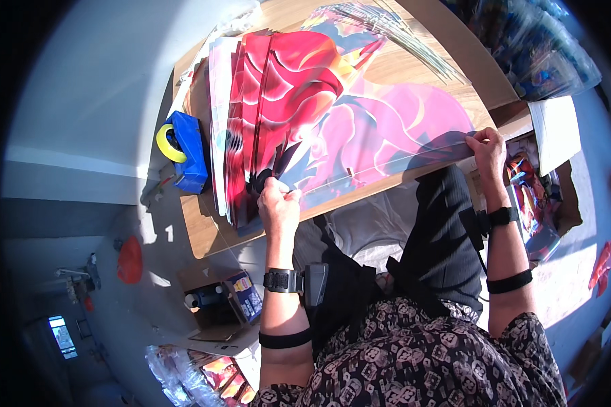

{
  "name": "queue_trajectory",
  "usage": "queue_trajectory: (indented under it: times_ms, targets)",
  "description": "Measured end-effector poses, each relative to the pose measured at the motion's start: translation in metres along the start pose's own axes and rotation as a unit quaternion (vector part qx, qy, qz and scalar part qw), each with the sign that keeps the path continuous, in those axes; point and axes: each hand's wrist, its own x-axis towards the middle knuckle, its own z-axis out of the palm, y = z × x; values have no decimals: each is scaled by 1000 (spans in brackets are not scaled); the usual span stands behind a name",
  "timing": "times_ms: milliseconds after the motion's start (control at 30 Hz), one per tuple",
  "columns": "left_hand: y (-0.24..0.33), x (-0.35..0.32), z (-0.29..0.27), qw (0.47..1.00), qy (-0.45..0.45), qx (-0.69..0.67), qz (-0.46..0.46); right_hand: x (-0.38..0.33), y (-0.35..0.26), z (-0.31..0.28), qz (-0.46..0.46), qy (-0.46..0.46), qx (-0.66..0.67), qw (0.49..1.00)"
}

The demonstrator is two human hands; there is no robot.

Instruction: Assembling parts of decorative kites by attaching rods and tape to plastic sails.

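Note:
A thin, glossy printed sheet (pixel 387 129) in pink, red and grey-blue lies spread across the wooden table. A straight pale line, like a thin rod or seam, runs along its near edge. At the sheet's right corner, my right hand (pixel 487 146) pinches the edge. My left hand (pixel 278 203) is closed at the near left of the sheet; what its fingers grip is partly hidden. Just beyond that hand is a black object (pixel 261 180), perhaps scissors, with dark pointed shapes beside it. Under and left of these lies a stack of folded red printed sheets (pixel 258 102).
A blue tape dispenser (pixel 190 152) with yellow tape stands at the table's left edge. Thin sticks (pixel 414 41) lie at the far side. Clear plastic packages (pixel 536 54) are at far right, an open cardboard box (pixel 570 197) below them. Another box (pixel 214 298) sits lower left.

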Motion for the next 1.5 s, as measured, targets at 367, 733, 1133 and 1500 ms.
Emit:
queue_trajectory:
  times_ms: [367, 733, 1133, 1500]
  targets:
    - [22, -63, 20, 951, -57, 237, 191, -60, -9, -15, -360, -63, -211, 907]
    - [-21, -55, -43, 975, 51, 121, 181, -45, 12, -7, -280, 38, -202, 938]
    - [-80, 90, -157, 919, 273, -242, -150, -99, -110, 56, -416, -37, 70, 906]
    - [-75, 120, -161, 882, 124, -373, -261, -92, -106, 84, -399, -8, -18, 917]
